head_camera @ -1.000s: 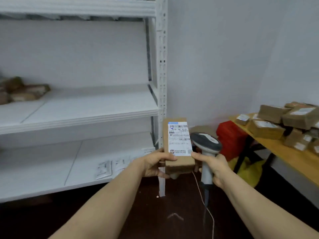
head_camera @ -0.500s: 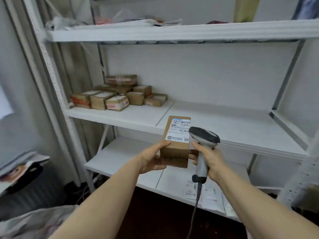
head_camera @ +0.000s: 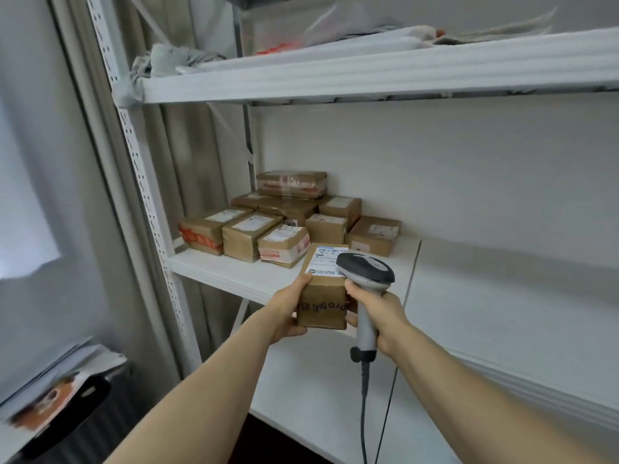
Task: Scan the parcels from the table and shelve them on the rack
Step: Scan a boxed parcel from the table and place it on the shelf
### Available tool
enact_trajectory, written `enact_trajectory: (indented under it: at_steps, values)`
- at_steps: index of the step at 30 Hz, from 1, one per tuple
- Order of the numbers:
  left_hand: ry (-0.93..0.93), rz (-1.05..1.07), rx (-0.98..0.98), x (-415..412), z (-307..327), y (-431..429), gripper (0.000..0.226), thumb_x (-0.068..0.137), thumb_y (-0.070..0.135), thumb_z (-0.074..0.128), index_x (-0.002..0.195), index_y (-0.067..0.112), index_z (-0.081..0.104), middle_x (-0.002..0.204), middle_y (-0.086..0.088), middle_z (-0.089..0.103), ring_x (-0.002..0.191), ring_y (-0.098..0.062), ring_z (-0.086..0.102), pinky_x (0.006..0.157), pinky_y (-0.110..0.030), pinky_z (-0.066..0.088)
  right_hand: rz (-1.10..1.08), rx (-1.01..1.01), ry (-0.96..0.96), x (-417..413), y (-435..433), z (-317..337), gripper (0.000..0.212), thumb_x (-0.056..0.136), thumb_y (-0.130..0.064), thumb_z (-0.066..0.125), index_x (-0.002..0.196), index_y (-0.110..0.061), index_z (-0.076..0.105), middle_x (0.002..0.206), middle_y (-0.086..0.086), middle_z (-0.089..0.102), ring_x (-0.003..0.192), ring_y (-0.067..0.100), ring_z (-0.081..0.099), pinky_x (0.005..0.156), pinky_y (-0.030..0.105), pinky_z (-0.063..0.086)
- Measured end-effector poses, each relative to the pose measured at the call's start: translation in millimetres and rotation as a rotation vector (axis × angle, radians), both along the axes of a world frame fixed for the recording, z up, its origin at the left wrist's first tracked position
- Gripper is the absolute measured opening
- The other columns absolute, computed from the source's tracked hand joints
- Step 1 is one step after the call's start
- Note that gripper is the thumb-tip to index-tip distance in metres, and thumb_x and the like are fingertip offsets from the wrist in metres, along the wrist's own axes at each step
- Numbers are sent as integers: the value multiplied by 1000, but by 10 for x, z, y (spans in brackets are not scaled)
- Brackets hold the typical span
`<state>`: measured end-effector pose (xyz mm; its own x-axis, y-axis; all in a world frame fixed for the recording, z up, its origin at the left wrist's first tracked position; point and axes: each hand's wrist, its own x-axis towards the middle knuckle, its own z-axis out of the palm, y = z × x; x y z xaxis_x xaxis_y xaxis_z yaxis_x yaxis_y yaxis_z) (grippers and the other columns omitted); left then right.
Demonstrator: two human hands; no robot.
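Now left hand [head_camera: 284,313] grips parcel [head_camera: 323,296]; right hand [head_camera: 382,316] grips scanner [head_camera: 366,272], seemingly touching parcel.

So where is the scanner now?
Centre of the head view: the right hand grips the scanner, its head beside the parcel the left hand holds, in front of the middle shelf.

**Parcel in hand at the rack**

A small brown cardboard parcel [head_camera: 323,304] is pinched between the thumb and fingers [head_camera: 290,330] of the left hand [head_camera: 284,313], with its white label [head_camera: 325,262] facing up and dark writing on its near end. The grey scanner [head_camera: 366,272], gripped by the right hand [head_camera: 385,316], has its head over the label's right edge. Past the fingers — taped brown parcels [head_camera: 288,226] clustered on the white rack's [head_camera: 231,277] middle shelf, one stacked on top.
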<state>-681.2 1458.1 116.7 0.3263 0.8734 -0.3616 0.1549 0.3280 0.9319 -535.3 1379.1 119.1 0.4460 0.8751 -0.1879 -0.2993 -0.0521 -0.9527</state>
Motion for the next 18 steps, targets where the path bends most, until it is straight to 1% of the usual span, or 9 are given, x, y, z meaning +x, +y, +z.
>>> enact_trajectory:
  at_steps: [4,7,8,10,11,13,15,16,18]
  values:
    - [54,-41,22,34,-95,537,52,89,64,43,122,24,53,107,-5,63,99,-24,60,85,-40,51,-36,-39,1,-27,542,-71,37,77,-26,80,104,-9,62,101,11,68,94,28,67,73,33,57]
    - [164,-140,114,99,-155,1056,52,96,57,34,138,28,41,123,-7,58,109,-26,57,90,-39,50,-97,-68,32,-19,1017,-124,34,77,-27,80,102,-11,62,100,10,68,91,26,65,77,35,56]
    - [214,-182,197,122,-179,1210,53,98,52,34,146,30,29,132,-8,54,117,-27,53,94,-39,47,-121,-92,32,-24,1153,-152,35,77,-28,81,102,-10,63,100,11,69,90,27,65,78,37,56]
    - [275,-264,483,141,-213,1480,68,98,37,44,154,29,4,152,-6,34,135,-27,37,109,-38,35,-158,-138,18,-46,1401,-208,42,75,-31,81,104,-6,64,100,14,70,92,30,66,84,41,55]
    - [311,-328,650,142,-215,1599,80,94,30,52,154,29,-1,158,-3,19,143,-25,23,114,-37,27,-173,-156,13,-62,1509,-221,44,75,-32,82,105,-5,64,101,15,70,94,32,66,88,44,54]
    - [516,-487,920,145,-210,1822,93,83,31,64,152,39,2,160,0,-4,147,-22,0,119,-43,17,-202,-169,10,-79,1696,-229,46,75,-33,82,107,-5,65,101,15,70,95,33,66,92,47,53]
    - [809,-606,1070,191,-237,1961,88,82,41,65,150,45,9,160,0,-2,147,-21,-2,117,-54,14,-222,-175,5,-82,1837,-235,44,75,-32,82,106,-6,66,99,14,71,94,32,67,91,46,54]
    - [892,-629,1111,231,-251,2009,85,84,43,64,150,44,11,160,-1,2,147,-21,0,116,-56,13,-232,-176,4,-76,1887,-247,43,75,-32,82,106,-7,66,98,13,72,93,31,67,90,46,54]
    - [948,-626,1154,314,-264,2096,80,87,44,61,151,39,12,160,-3,8,147,-22,3,116,-56,12,-255,-176,3,-59,1936,-268,43,75,-32,82,106,-8,66,100,13,71,95,31,67,92,47,53]
